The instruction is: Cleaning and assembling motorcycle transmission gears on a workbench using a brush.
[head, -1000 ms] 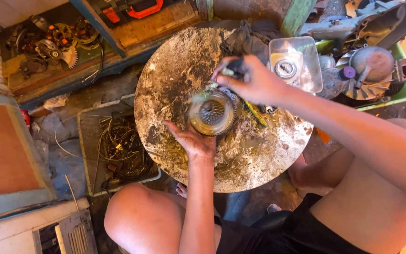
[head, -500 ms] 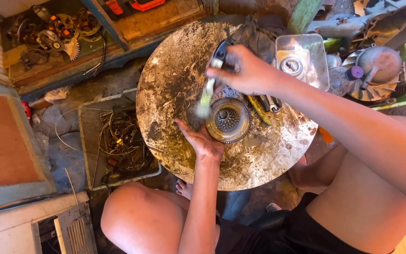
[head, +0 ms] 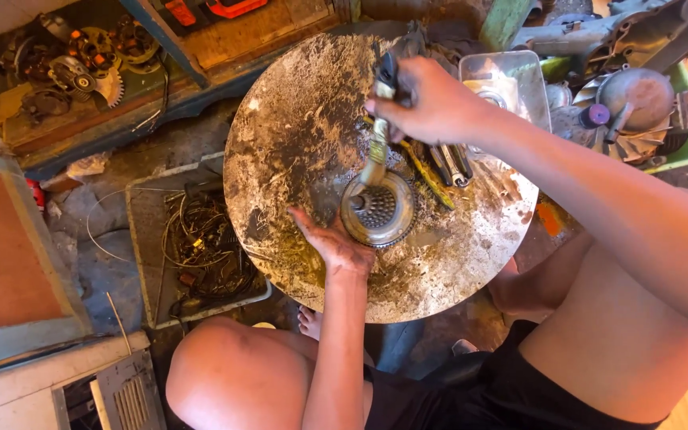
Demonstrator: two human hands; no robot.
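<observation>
Keep your left hand (head: 336,243) pressed flat against the round metal part (head: 377,209) on the table (head: 296,119) while your right hand (head: 428,99), closed around the brush (head: 377,151), scrubs its centre with short strokes.

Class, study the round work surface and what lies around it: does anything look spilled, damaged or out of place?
Yes. The round tabletop is badly worn, blotched with dark grime and wet smears around the metal disc that the right hand brushes with a paintbrush. Beside it, a tray holds tangled wires.
</observation>
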